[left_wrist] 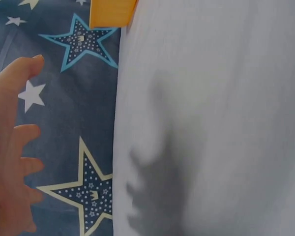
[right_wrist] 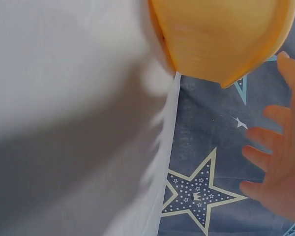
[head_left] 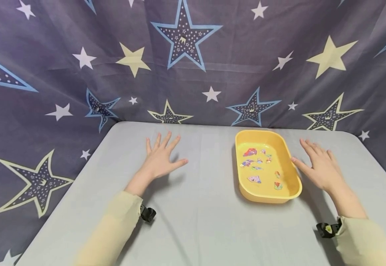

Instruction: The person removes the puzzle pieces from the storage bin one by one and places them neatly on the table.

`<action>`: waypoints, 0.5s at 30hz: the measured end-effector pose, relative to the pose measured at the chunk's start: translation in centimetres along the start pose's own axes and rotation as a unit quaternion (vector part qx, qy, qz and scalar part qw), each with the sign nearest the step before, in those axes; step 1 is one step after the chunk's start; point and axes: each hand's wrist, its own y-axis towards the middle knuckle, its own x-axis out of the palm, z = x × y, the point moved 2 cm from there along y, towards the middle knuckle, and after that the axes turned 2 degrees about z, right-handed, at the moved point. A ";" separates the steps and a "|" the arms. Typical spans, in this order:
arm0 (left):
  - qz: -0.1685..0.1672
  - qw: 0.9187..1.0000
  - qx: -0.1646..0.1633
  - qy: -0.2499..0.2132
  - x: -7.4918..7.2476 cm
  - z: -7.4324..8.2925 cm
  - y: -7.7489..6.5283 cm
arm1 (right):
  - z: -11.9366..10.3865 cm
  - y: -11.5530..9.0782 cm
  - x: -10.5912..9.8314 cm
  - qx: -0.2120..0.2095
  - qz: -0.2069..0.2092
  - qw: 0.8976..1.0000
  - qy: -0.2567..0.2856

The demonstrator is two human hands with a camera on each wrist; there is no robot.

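Note:
A yellow plastic tub (head_left: 264, 197) stands on the right half of the table, with several small colourful stickers or cut-outs (head_left: 254, 179) lying spread over its bottom. My right hand (head_left: 322, 168) hovers just right of the tub, fingers spread and holding nothing; its thumb tip overlaps the tub's right rim in the head view. To the left, my left hand (head_left: 159, 160) is held over the table with fingers spread wide and nothing in it. The left wrist view shows only a corner of the tub (left_wrist: 110, 14) beyond the thumb.
The table (head_left: 206, 229) has a pale grey cloth over it. A dark curtain (head_left: 233, 48) printed with stars hangs behind and along the left side. Both wrists carry small black cameras (head_left: 147, 213) at the sleeve cuffs. Hand shadows fall on the cloth.

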 end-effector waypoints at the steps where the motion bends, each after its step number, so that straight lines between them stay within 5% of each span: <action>1: 0.000 1.000 0.000 -0.005 0.1 0.2 0.0 | 0.0 0.0 0.0 0.003 0.001 1.000 0.004; 15: 0.048 0.995 0.046 -0.072 1.7 4.7 1.1 | -1.3 -0.3 1.4 0.053 -0.039 0.987 0.146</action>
